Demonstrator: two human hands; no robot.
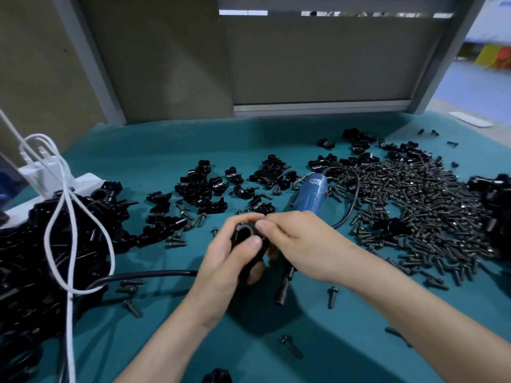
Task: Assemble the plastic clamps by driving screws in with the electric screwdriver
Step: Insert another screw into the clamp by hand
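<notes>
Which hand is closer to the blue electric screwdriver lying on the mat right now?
Right. The right hand overlaps the screwdriver's near end in this view; the left hand is farther left, clear of it. Both hold the clamp.

Dim overhead light, soft shadows, blurred edges

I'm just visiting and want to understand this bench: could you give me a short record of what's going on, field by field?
Left hand: grips a black clamp above the table
Right hand: fingertips pinch the clamp's top; whether they hold a screw cannot be told
Electric screwdriver: blue, lying unheld behind the hands
Screw pile: large, at right
Loose clamp parts: scattered mid-table
Surface: teal cloth
</notes>
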